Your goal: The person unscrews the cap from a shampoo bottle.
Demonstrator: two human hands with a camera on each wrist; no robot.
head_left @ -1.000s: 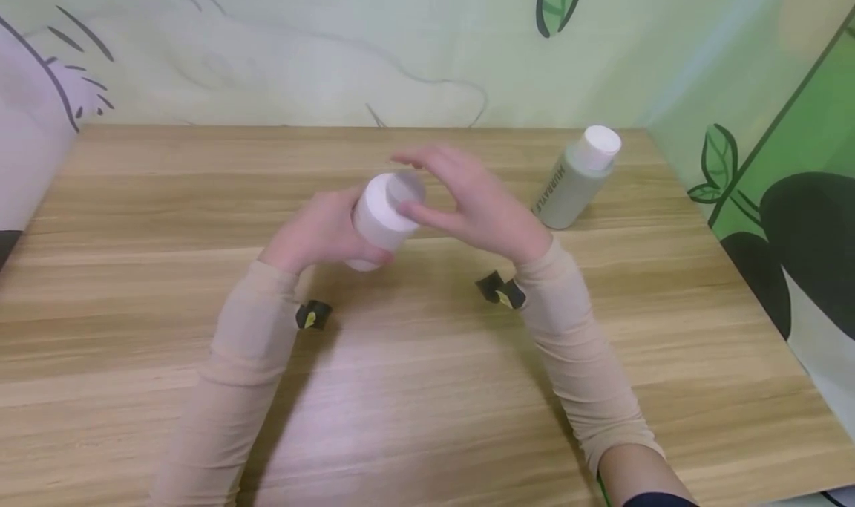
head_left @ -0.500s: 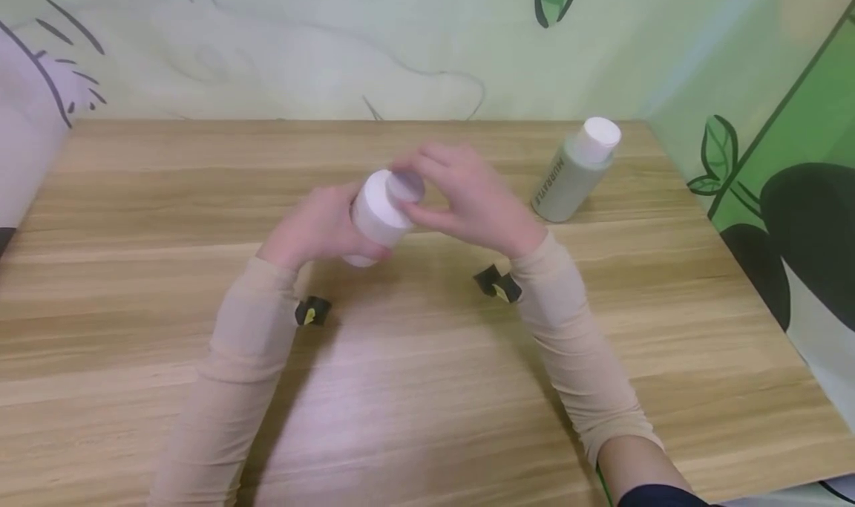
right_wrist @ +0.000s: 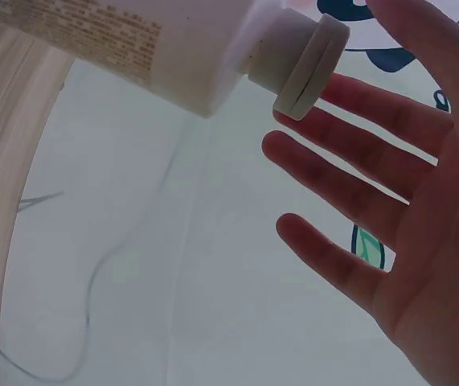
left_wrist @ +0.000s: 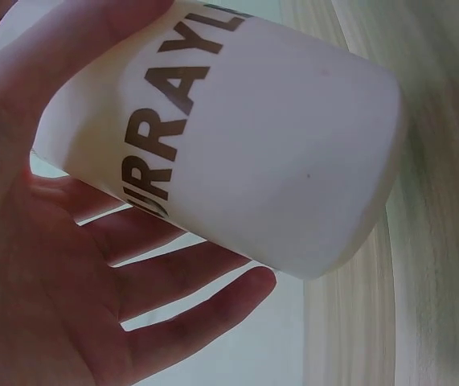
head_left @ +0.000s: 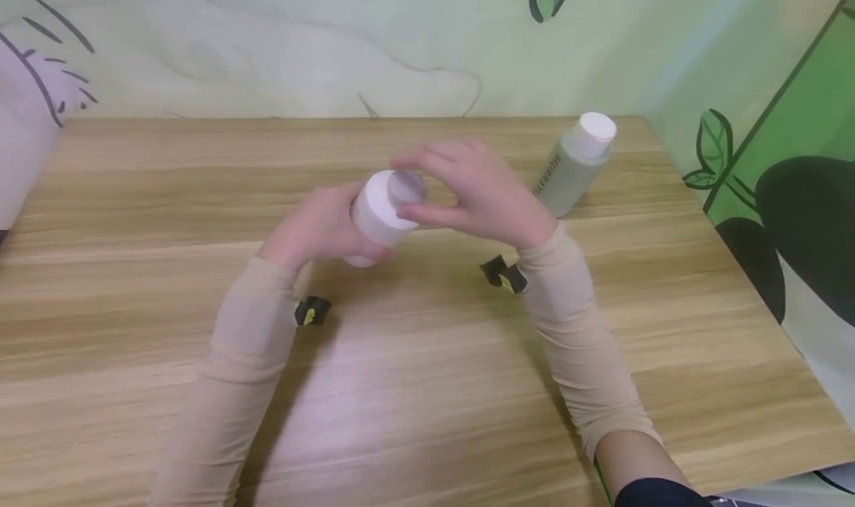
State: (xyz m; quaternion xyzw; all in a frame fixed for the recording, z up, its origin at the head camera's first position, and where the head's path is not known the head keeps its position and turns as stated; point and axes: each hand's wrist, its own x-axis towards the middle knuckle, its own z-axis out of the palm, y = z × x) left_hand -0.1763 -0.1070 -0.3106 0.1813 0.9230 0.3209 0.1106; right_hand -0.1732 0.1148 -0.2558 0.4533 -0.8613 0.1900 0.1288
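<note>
My left hand (head_left: pixel 314 225) grips a white bottle (head_left: pixel 377 214) around its body, thumb on the near side. The bottle is held tilted above the table, its cap end toward the right. Dark capital letters run across it in the left wrist view, partly covered by the thumb (left_wrist: pixel 60 56). My right hand (head_left: pixel 477 191) is spread around the white cap (right_wrist: pixel 313 68), fingers fairly straight. In the right wrist view the fingertips lie beside and behind the cap, while the thumb stands apart from it.
A second bottle (head_left: pixel 574 169), grey-green with a white cap, stands at the back right of the wooden table (head_left: pixel 414 388). Behind the table rises a painted wall (head_left: pixel 267 47). Small black tabs (head_left: pixel 312 311) stick out at the wrists.
My right fingers closed in on the cap half a second ago, and now they have spread away from it again. The left hand keeps its grip on the bottle. The head view has shifted slightly.
</note>
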